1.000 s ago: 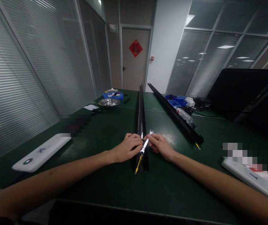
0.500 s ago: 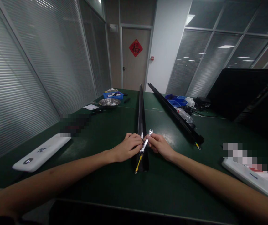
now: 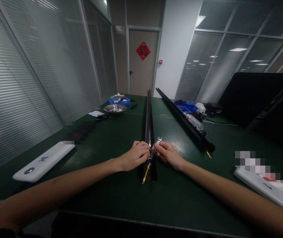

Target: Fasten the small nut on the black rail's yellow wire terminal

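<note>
A long black rail (image 3: 149, 119) lies lengthwise on the green table, its near end in front of me. My left hand (image 3: 136, 155) is closed over the rail close to that end, gripping its side; its fingertips are partly hidden. In the fingers of my right hand (image 3: 169, 154) is a silver wrench (image 3: 152, 153), slanting across the rail. The wrench's lower end sits around or against a fastening point in the rail that I cannot make out clearly. A short yellow wire (image 3: 145, 174) with a ring terminal comes out just below the wrench and hangs toward me.
To the right lies a second black rail (image 3: 186, 120) with a yellow-green wire end (image 3: 208, 154). Blue bins (image 3: 184, 109) and a plastic bottle (image 3: 195, 122) are beside it. A metal bowl (image 3: 115, 109) stands back left. White devices (image 3: 44, 161) flank my arms.
The wrench has turned very slightly in my right hand, and its shaft now looks darker. Both hands stay in nearly the same place.
</note>
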`<state>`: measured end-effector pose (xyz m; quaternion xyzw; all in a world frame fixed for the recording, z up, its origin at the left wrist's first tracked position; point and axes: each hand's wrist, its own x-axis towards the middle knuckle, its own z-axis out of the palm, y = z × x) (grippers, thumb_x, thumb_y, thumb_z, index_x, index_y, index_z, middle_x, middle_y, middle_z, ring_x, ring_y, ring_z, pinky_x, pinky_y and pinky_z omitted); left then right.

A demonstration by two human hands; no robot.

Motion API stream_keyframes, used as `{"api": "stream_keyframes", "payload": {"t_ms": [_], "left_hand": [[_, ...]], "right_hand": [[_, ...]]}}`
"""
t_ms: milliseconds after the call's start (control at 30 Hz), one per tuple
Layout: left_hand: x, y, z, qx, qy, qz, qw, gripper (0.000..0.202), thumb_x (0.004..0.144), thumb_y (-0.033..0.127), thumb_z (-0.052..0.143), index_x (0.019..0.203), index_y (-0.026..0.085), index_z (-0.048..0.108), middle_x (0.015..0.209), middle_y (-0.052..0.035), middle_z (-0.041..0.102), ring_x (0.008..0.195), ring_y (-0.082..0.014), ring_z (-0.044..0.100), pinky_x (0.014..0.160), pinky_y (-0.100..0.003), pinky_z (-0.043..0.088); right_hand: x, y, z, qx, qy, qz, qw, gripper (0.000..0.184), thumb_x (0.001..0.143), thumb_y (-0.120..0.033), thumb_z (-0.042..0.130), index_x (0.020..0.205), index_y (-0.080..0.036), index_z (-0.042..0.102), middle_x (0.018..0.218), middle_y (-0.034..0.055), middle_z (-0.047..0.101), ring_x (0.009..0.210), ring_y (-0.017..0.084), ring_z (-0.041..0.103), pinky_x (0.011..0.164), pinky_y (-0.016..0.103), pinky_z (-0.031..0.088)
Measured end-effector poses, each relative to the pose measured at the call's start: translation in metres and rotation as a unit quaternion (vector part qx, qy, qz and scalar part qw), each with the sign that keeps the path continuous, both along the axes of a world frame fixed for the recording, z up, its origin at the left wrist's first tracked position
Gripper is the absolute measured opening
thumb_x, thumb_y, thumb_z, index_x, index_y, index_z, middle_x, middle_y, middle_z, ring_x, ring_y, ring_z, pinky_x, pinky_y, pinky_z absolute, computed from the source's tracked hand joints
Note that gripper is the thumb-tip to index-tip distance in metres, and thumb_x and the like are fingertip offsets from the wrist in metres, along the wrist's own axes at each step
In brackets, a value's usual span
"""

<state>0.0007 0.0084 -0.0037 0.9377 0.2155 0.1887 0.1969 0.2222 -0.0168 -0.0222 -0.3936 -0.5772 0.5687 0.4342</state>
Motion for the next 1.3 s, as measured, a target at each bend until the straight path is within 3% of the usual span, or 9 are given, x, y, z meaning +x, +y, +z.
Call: {"api": "stream_keyframes", "payload": {"t_ms": [500, 800, 1300], "left_hand": [[0.0010, -0.0053, 0.0032, 0.001, -0.001, 0.000, 1.000, 0.028, 0.106, 0.024, 0.037, 0.088, 0.019, 0.059, 0.099, -0.0027, 0.064, 0.108, -0.0212, 0.055, 0.101, -0.039, 0.028], [0.0014, -0.0048, 0.0018, -0.002, -0.014, -0.002, 1.000, 0.027, 0.107, 0.025, 0.039, 0.094, 0.020, 0.062, 0.105, -0.0017, 0.067, 0.110, -0.0203, 0.057, 0.101, -0.038, 0.027], [0.0010, -0.0058, 0.0015, 0.031, -0.029, 0.027, 0.999, 0.024, 0.107, 0.025, 0.041, 0.095, 0.020, 0.062, 0.109, -0.0030, 0.065, 0.114, -0.0219, 0.054, 0.101, -0.038, 0.029]], "right_hand": [[0.0000, -0.0013, 0.0016, 0.009, 0.002, 0.010, 1.000, 0.041, 0.088, -0.057, 0.070, 0.085, -0.016, 0.064, 0.064, -0.0059, 0.047, 0.044, 0.005, 0.033, 0.039, 0.018, 0.021], [0.0025, -0.0004, 0.0000, 0.016, 0.039, -0.023, 0.999, 0.037, 0.090, -0.054, 0.070, 0.093, -0.017, 0.067, 0.067, -0.0052, 0.050, 0.043, 0.005, 0.037, 0.038, 0.018, 0.025], [0.0016, -0.0004, 0.0014, 0.026, 0.016, -0.039, 0.999, 0.041, 0.088, -0.057, 0.070, 0.092, -0.016, 0.070, 0.068, -0.0029, 0.056, 0.043, 0.005, 0.043, 0.036, 0.017, 0.027]]}}
